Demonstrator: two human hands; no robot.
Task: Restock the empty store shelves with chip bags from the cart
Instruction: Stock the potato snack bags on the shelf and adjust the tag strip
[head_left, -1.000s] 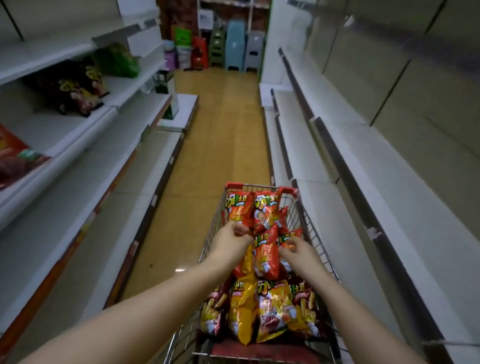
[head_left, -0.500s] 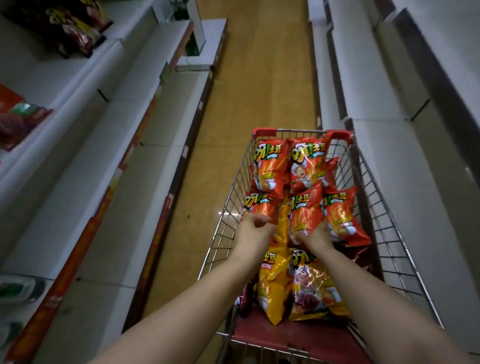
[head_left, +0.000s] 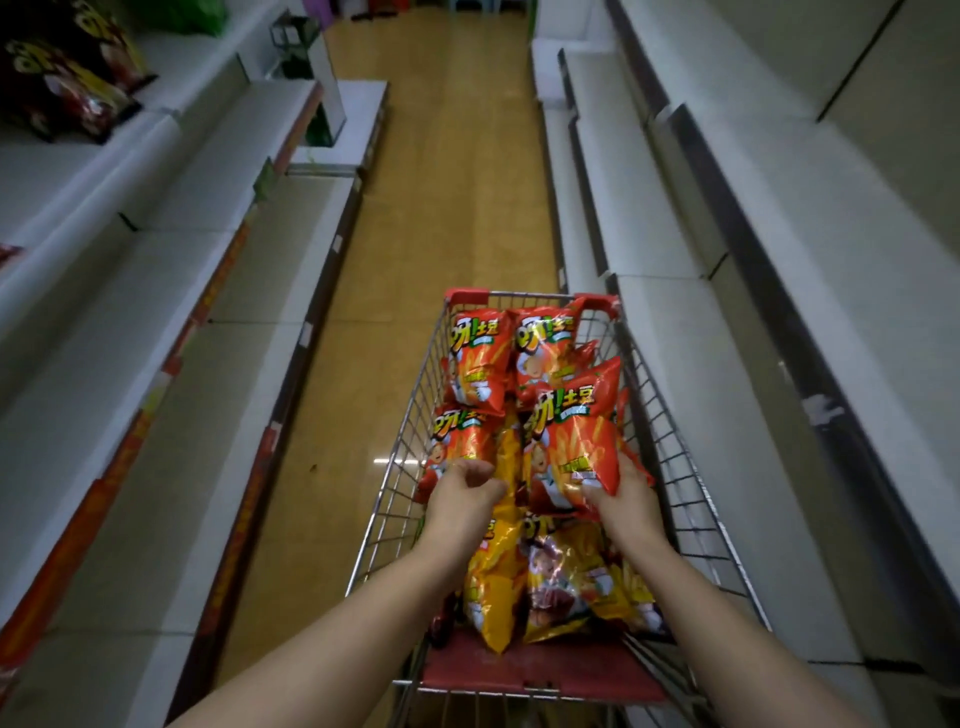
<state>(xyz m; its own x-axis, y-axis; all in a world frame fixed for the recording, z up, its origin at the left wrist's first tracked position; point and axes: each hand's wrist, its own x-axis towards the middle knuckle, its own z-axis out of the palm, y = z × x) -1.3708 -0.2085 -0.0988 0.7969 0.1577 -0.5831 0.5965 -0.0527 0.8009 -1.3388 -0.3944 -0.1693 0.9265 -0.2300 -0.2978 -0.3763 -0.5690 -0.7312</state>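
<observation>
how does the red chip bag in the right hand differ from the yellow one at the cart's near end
The red foil chip bag is gripped at its lower edge by the right hand, up above the rest; the yellow foil chip bag lies unheld in the wire cart. Red shows almost its whole front; yellow is partly covered. Both are glossy bags.

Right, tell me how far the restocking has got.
Barely started. Done: none visibly shelved; only dark bags sit upper left. In hand: right hand grips a red chip bag; left hand is at a second bag, grip unclear. Left: the cart holds many bags, right shelves bare.
</observation>
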